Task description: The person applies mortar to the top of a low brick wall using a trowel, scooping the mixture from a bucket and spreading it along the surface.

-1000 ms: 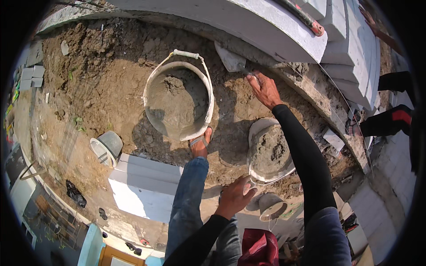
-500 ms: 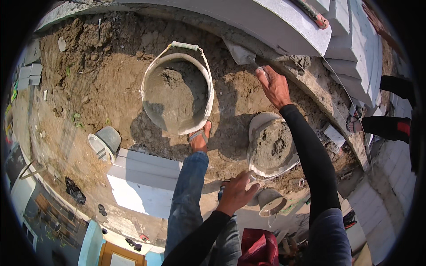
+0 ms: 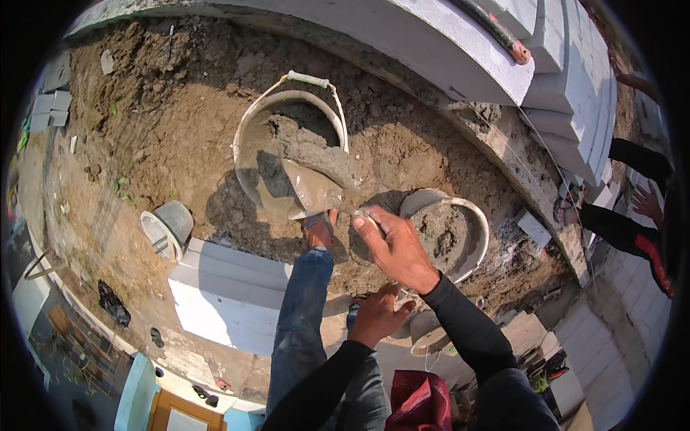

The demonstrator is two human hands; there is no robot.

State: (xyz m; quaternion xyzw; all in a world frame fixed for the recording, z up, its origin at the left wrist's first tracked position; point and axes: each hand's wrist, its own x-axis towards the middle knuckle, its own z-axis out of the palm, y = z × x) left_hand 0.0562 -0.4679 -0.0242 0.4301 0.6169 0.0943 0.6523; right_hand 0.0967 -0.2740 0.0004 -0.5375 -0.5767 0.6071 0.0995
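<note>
The right hand (image 3: pixel 397 248) is clenched around the handle of a trowel (image 3: pixel 313 189), thumb laid forward along it. The mortar-smeared blade runs out to the left of the fist, tilted, across the near right rim of the large bucket (image 3: pixel 238 136). A thick lump of grey mortar (image 3: pixel 309 146) sits just beyond the blade; whether any of it rests on the metal cannot be told. The right forearm, in a black sleeve, slants up from the lower right, back of the hand upward. Below it the left hand (image 3: pixel 376 314) is loosely spread, thumb apart, near the second bucket (image 3: pixel 483 224), also filled with mortar; its fingertips' contact is unclear. A sandalled foot (image 3: pixel 318 233) stands beside the large bucket, white blocks (image 3: pixel 226 316) lie lower left, and bare soil (image 3: pixel 180 122) stretches beyond.
</note>
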